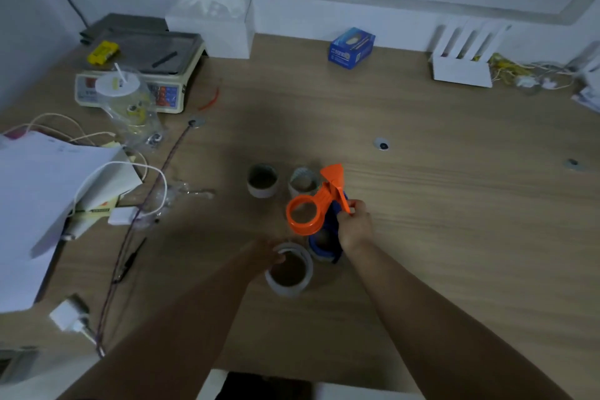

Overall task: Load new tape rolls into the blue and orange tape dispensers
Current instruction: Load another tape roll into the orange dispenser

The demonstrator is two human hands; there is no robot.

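My right hand holds the orange tape dispenser by its handle, lifted above the wooden table, its empty ring facing me. The blue tape dispenser lies on the table right under that hand, mostly hidden. My left hand grips the rim of a clear tape roll standing on the table near me. Two more rolls stand farther back: one at the left and one partly behind the orange dispenser.
A weighing scale, a plastic cup in a bag, papers and cables crowd the left side. A white box, a blue box and a white rack line the back edge.
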